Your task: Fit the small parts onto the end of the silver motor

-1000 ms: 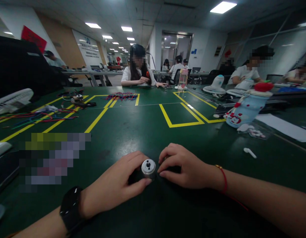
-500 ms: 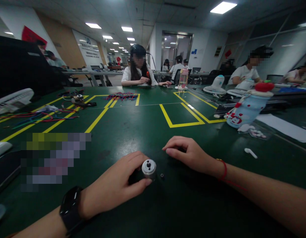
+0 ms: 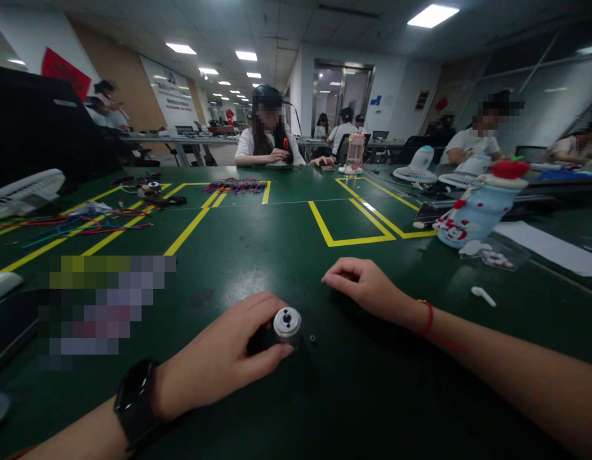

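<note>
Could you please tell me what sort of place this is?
Probably an office workroom: a person sits across the green table, coloured wires lie on it, and the left hand holds a metal cylinder.

L grip (image 3: 231, 342) holds metal cyl. (image 3: 287, 326), tiny pc. (image 3: 312, 338) just beside, R grip (image 3: 366, 282) apart.

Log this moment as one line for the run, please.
left hand: around metal cylinder | right hand: apart from it | small part: on table
</note>
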The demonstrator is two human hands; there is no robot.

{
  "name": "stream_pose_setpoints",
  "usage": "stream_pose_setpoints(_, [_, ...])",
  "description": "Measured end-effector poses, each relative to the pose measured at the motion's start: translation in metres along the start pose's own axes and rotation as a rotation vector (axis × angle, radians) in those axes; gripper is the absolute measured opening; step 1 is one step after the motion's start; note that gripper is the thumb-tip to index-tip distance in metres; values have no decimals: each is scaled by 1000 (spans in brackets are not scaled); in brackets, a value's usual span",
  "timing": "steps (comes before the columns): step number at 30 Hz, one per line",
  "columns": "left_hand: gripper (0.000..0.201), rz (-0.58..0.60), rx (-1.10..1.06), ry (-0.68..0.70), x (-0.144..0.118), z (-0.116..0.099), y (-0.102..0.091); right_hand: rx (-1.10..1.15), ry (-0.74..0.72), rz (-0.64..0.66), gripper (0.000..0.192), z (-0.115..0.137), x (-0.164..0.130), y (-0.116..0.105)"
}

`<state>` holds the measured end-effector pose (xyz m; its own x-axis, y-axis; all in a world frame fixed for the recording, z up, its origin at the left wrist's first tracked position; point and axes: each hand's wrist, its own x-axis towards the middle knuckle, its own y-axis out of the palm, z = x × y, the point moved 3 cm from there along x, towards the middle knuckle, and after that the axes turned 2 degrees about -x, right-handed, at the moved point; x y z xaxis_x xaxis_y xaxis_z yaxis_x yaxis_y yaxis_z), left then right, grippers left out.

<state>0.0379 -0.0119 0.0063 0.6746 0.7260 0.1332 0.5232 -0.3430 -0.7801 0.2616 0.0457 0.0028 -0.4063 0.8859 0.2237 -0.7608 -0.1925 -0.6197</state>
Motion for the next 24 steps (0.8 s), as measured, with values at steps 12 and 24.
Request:
stream_pose_setpoints(12, [14,13,-10,-6,5,3,-1,-134,-313,171,10,34,-18,21])
stream_pose_setpoints(24, [21,-18,81,47,-2,6,-1,-28,-390,16,15,75,-16,35])
